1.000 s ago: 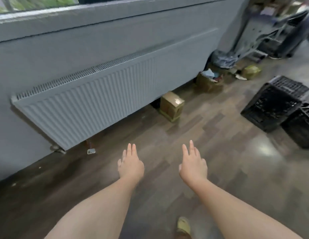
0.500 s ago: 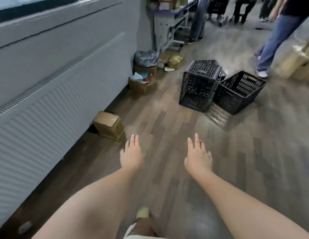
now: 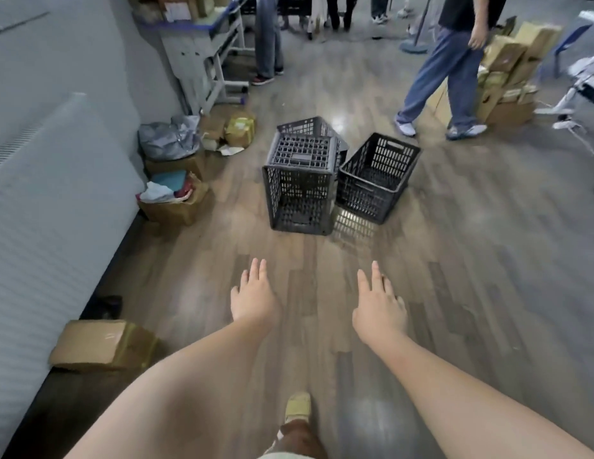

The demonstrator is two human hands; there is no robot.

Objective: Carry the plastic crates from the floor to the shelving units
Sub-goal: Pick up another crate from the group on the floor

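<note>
1. You are on the approach step: nothing is carried yet. Your left hand [image 3: 254, 301] and right hand [image 3: 378, 308] reach out palm-down with fingers straight and loosely spread, holding nothing and touching nothing.

2. The task's things lie at about 12 o'clock from your hands, well apart from them: a dark grey perforated plastic crate tipped on its side [image 3: 300, 187] with its open mouth toward you, an upright black perforated plastic crate [image 3: 377, 177] touching it at its 3 o'clock, and a third grey slatted crate [image 3: 309, 125] leaning behind at 12 o'clock.

3. The next move, as I judge it, calls for closing the gap, then taking the tipped crate by its rim with both hands (it is the nearest).

4. No shelving units can be clearly made out here, so you will have to look for them.

5. Surface: brown wood-pattern plank floor [image 3: 471, 309], glossy enough to show glare.

6. Room: a pale ribbed radiator [image 3: 47, 207] runs along 9 o'clock, with a brown cardboard box [image 3: 96, 346] at its foot; open boxes of rags and paper [image 3: 173, 197] sit at 10 o'clock.

7. A person in blue trousers [image 3: 444, 77] walks at 1 o'clock, near the crates; mind your path.
</note>
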